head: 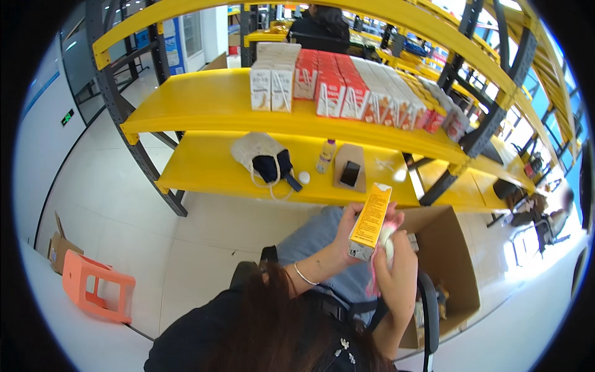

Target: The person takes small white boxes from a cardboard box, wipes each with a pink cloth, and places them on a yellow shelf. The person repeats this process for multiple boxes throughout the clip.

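My left hand [346, 232] holds a yellow-and-white drink carton [372, 216] tilted above my lap, its printed yellow side facing up. In my right hand [399, 262] is a pink-and-white cloth [386, 239], bunched in the fingers and pressed close against the carton's right side. Part of the cloth hangs below the hand. The fingers of the left hand behind the carton are mostly hidden. On my right stands an open cardboard box [446, 260] with a few items inside, partly hidden by my arm.
Drink cartons [330, 88] stand in rows on a yellow shelf [195, 102]. The lower shelf [204, 162] holds a cloth bag [262, 156], a bottle [326, 156] and a phone [350, 174] on cardboard. An orange stool [97, 288] is at left; a chair armrest [428, 307] borders my right arm.
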Action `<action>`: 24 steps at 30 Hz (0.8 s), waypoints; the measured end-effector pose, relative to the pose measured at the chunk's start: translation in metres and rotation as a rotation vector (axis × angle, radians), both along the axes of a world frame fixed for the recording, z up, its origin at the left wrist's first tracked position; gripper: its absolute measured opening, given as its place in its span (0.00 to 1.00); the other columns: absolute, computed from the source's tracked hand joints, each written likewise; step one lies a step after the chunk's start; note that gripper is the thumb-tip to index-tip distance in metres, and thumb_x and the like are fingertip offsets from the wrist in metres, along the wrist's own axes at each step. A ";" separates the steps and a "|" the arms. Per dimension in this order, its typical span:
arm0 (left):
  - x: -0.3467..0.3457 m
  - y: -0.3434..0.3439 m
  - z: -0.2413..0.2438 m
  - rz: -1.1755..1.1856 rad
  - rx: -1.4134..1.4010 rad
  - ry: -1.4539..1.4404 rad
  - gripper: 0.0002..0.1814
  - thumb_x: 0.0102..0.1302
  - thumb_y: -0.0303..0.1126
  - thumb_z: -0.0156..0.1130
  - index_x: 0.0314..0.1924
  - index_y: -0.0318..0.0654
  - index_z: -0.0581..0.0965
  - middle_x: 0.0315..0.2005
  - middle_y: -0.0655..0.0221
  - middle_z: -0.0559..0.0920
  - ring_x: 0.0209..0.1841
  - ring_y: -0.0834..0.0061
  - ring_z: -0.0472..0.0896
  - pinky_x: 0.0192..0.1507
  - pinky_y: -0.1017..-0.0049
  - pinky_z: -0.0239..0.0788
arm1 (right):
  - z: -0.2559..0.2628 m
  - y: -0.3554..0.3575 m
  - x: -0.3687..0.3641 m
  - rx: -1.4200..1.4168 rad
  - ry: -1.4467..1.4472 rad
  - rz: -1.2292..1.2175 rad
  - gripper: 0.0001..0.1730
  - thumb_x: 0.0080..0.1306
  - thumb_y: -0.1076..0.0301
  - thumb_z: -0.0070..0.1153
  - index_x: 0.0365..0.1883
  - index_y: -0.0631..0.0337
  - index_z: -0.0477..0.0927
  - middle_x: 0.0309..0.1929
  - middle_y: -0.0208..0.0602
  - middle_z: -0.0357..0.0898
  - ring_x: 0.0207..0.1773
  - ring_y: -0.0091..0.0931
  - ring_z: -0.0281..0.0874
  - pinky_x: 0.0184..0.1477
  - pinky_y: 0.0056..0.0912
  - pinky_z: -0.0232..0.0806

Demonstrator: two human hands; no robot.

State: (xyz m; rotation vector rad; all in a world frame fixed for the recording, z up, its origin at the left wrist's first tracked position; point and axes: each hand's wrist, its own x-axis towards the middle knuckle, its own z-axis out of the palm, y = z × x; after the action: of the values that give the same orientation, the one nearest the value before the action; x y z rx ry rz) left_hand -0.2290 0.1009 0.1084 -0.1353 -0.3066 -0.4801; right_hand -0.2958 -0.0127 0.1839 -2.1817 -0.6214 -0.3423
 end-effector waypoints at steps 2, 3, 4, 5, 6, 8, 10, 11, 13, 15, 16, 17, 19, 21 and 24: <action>0.010 0.012 0.004 0.041 -0.008 0.078 0.25 0.59 0.45 0.47 0.50 0.32 0.71 0.38 0.59 0.79 0.47 0.64 0.77 0.56 0.65 0.66 | 0.001 -0.001 0.004 0.013 0.171 0.117 0.10 0.58 0.71 0.51 0.37 0.67 0.71 0.30 0.51 0.72 0.33 0.45 0.72 0.37 0.37 0.65; 0.016 0.022 0.005 0.101 0.071 0.065 0.26 0.59 0.45 0.47 0.50 0.32 0.71 0.38 0.58 0.79 0.46 0.64 0.78 0.54 0.65 0.68 | 0.005 -0.010 0.009 0.019 0.361 0.309 0.11 0.58 0.68 0.52 0.35 0.66 0.73 0.29 0.50 0.71 0.30 0.44 0.71 0.34 0.36 0.65; 0.023 0.032 0.000 0.157 0.150 0.057 0.26 0.59 0.45 0.48 0.50 0.32 0.71 0.37 0.58 0.79 0.44 0.65 0.78 0.51 0.66 0.71 | 0.007 -0.017 0.020 -0.046 0.401 0.521 0.12 0.57 0.68 0.52 0.36 0.67 0.73 0.28 0.47 0.72 0.30 0.40 0.72 0.34 0.34 0.65; 0.030 0.039 -0.001 0.214 0.229 0.051 0.26 0.59 0.45 0.48 0.51 0.32 0.70 0.37 0.57 0.79 0.43 0.65 0.79 0.49 0.67 0.73 | 0.008 -0.021 0.029 -0.115 0.439 0.731 0.12 0.57 0.68 0.52 0.36 0.67 0.74 0.28 0.43 0.73 0.29 0.35 0.73 0.34 0.31 0.65; 0.033 0.041 0.004 0.293 0.315 0.127 0.25 0.60 0.43 0.46 0.51 0.30 0.70 0.37 0.54 0.78 0.41 0.64 0.80 0.42 0.68 0.76 | 0.004 -0.023 0.030 0.059 0.462 0.640 0.13 0.56 0.68 0.52 0.37 0.67 0.74 0.29 0.41 0.74 0.31 0.32 0.73 0.35 0.30 0.65; 0.038 0.047 -0.001 0.354 0.425 0.080 0.26 0.60 0.41 0.46 0.55 0.33 0.68 0.39 0.54 0.78 0.40 0.63 0.80 0.43 0.67 0.75 | -0.002 -0.025 0.028 0.401 0.511 0.459 0.15 0.56 0.68 0.52 0.39 0.68 0.74 0.31 0.36 0.74 0.33 0.26 0.72 0.36 0.26 0.65; 0.038 0.044 0.008 0.548 0.474 -0.049 0.31 0.58 0.34 0.48 0.64 0.41 0.60 0.43 0.57 0.77 0.39 0.64 0.80 0.43 0.67 0.75 | 0.003 -0.007 0.041 0.658 0.289 0.168 0.16 0.55 0.74 0.51 0.43 0.70 0.74 0.37 0.35 0.74 0.40 0.23 0.70 0.43 0.25 0.64; 0.037 0.044 0.011 0.569 0.548 -0.116 0.33 0.57 0.32 0.49 0.65 0.43 0.58 0.44 0.58 0.77 0.39 0.65 0.80 0.43 0.67 0.75 | 0.009 -0.001 0.048 0.728 0.238 0.027 0.17 0.55 0.77 0.50 0.44 0.70 0.73 0.39 0.38 0.74 0.42 0.25 0.71 0.46 0.26 0.63; 0.035 0.045 0.015 0.616 0.697 -0.254 0.38 0.54 0.29 0.51 0.67 0.47 0.54 0.45 0.61 0.76 0.38 0.66 0.81 0.43 0.68 0.75 | 0.008 0.007 0.070 0.481 -0.082 -0.063 0.18 0.55 0.80 0.48 0.47 0.69 0.73 0.43 0.41 0.74 0.45 0.29 0.72 0.50 0.29 0.63; 0.034 0.039 0.015 0.755 0.888 -0.278 0.40 0.51 0.24 0.52 0.67 0.44 0.54 0.48 0.65 0.74 0.46 0.71 0.77 0.50 0.72 0.71 | 0.008 0.015 0.079 0.292 -0.267 -0.070 0.21 0.55 0.84 0.46 0.50 0.67 0.73 0.50 0.47 0.72 0.53 0.35 0.71 0.56 0.32 0.60; 0.033 0.037 0.017 0.837 0.928 -0.314 0.40 0.51 0.24 0.52 0.67 0.44 0.54 0.49 0.66 0.74 0.48 0.73 0.76 0.51 0.73 0.69 | 0.004 0.019 0.080 0.294 -0.245 -0.020 0.21 0.55 0.84 0.46 0.50 0.67 0.72 0.51 0.48 0.72 0.53 0.36 0.71 0.57 0.33 0.60; 0.032 0.035 0.018 0.919 0.967 -0.350 0.40 0.51 0.24 0.52 0.67 0.43 0.54 0.49 0.67 0.73 0.49 0.74 0.75 0.53 0.74 0.67 | -0.001 0.023 0.080 0.295 -0.222 0.030 0.22 0.55 0.84 0.47 0.50 0.67 0.72 0.52 0.48 0.71 0.54 0.36 0.71 0.57 0.33 0.60; 0.030 0.042 0.021 0.865 0.928 -0.310 0.41 0.50 0.24 0.53 0.67 0.42 0.54 0.53 0.68 0.70 0.54 0.77 0.71 0.57 0.74 0.63 | -0.005 0.023 0.076 0.315 -0.173 0.041 0.19 0.53 0.85 0.46 0.44 0.67 0.75 0.49 0.48 0.74 0.51 0.36 0.73 0.54 0.32 0.62; 0.027 0.046 0.023 0.906 0.920 -0.275 0.41 0.50 0.24 0.53 0.67 0.42 0.54 0.54 0.68 0.69 0.54 0.77 0.70 0.57 0.73 0.63 | -0.011 0.012 0.070 0.308 -0.059 0.109 0.17 0.52 0.85 0.45 0.40 0.68 0.76 0.47 0.46 0.76 0.49 0.36 0.74 0.52 0.32 0.64; 0.026 0.054 0.026 1.089 0.968 -0.311 0.40 0.51 0.24 0.53 0.67 0.40 0.55 0.54 0.67 0.68 0.53 0.77 0.70 0.56 0.74 0.62 | -0.017 0.005 0.062 0.256 -0.022 0.208 0.14 0.49 0.85 0.44 0.33 0.68 0.77 0.40 0.46 0.78 0.43 0.36 0.76 0.48 0.30 0.66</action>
State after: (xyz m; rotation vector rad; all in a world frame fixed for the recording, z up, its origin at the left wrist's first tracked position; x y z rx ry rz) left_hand -0.2035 0.1544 0.1340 1.0209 -0.3726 0.4762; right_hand -0.2340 -0.0076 0.1670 -1.8543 -0.7656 -0.3166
